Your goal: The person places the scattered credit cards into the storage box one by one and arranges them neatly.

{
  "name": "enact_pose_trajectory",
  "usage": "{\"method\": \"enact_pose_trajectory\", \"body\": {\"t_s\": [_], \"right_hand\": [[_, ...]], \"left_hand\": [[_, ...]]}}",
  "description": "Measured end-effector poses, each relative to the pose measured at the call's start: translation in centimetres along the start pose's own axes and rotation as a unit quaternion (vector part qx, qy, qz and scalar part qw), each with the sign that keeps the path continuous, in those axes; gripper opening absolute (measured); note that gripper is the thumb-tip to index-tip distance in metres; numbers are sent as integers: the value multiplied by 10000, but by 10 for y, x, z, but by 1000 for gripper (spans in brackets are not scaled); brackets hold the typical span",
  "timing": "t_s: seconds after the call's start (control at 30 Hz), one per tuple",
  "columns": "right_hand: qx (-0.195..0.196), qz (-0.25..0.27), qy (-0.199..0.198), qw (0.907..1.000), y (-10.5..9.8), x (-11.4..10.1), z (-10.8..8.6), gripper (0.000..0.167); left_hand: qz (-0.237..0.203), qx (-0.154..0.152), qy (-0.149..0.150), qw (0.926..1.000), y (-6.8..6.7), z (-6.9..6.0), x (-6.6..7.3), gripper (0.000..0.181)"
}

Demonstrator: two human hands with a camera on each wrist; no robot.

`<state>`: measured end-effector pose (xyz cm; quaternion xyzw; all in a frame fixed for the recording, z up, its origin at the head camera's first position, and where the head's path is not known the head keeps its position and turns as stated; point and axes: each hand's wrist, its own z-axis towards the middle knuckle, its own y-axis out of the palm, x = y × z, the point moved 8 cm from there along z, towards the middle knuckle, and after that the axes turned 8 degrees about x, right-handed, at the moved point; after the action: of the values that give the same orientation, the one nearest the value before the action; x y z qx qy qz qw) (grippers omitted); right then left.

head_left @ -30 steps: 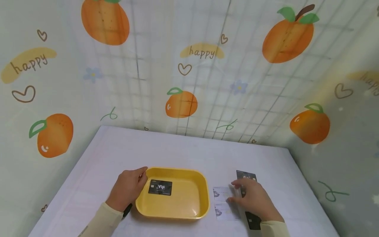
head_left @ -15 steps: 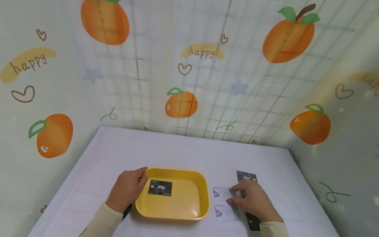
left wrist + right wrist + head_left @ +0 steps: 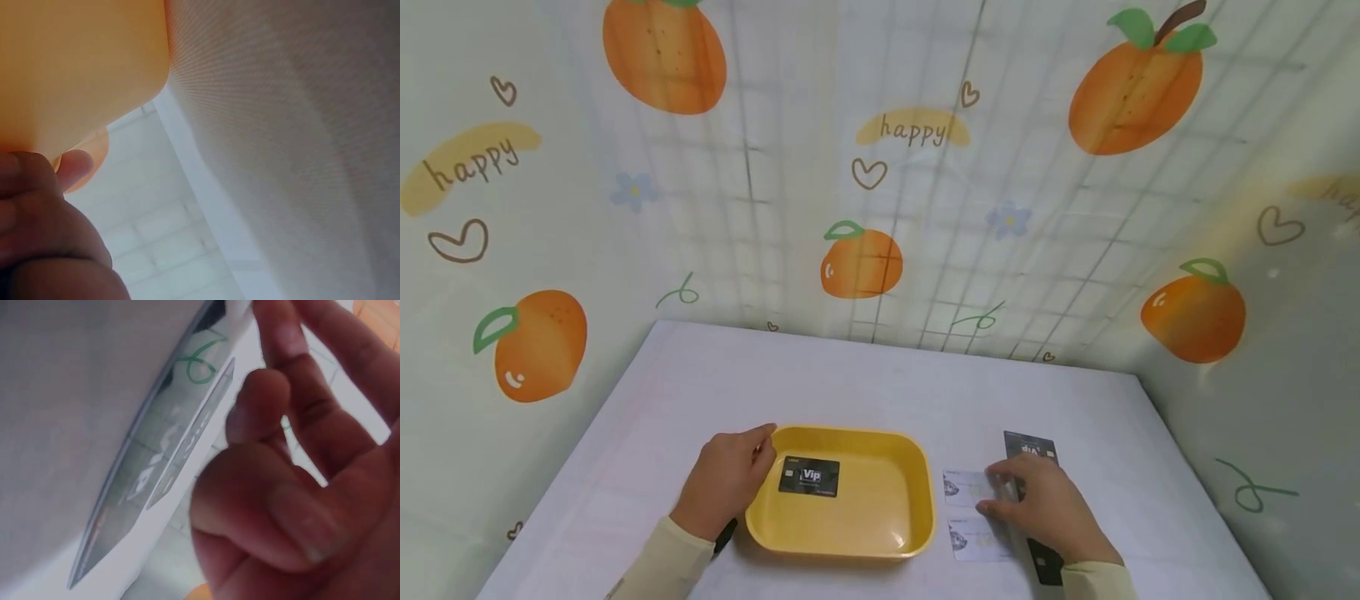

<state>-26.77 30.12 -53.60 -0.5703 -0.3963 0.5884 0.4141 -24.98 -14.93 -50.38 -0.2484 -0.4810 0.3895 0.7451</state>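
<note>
My left hand (image 3: 722,483) pinches the upper left rim of the yellow tray (image 3: 880,508); in the left wrist view its curled fingers (image 3: 44,219) meet the tray's edge (image 3: 94,62). A black Vip card (image 3: 808,477) lies inside, at the tray's left. Right of the tray, thumb and index finger of my right hand (image 3: 1051,508) span the upper pale card (image 3: 964,488), one at each long edge. A second pale card (image 3: 976,540) lies just below it. The right wrist view shows the hand (image 3: 300,487) beside dark cards (image 3: 147,462).
Black cards stand in a column beside the pale ones, the top one (image 3: 1028,444) beyond my right hand and the bottom one (image 3: 1045,564) near its wrist; the hand partly covers the middle. A fruit-printed curtain (image 3: 782,250) surrounds the white table (image 3: 850,375).
My right index finger has come down to the upper pale card's far edge. The gap between the two pale cards looks slightly wider. My left hand stays on the tray.
</note>
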Motion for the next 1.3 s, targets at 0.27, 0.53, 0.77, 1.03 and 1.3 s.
{"method": "enact_pose_trajectory", "body": {"t_s": [0.27,0.53,0.77,1.03,1.3], "right_hand": [[-32,-135,3,9999,0,1,0,67],[64,-131,-69,9999,-5,0,0,66],[145,85,-152,9997,-3,-3,-3,68],[105,335,-92,9993,-6,-4,-2,68],[32,437,22,9990,-8,-7,-5,63]], "left_hand": [[17,122,156,9998,-1,1,2,29],[-46,152,204,9997,0,0,3,29],[0,72,128,9999,0,-1,1,29],[15,109,222,9997,-1,2,5,29],[58,-22,148,9999,-1,0,2,29]]}}
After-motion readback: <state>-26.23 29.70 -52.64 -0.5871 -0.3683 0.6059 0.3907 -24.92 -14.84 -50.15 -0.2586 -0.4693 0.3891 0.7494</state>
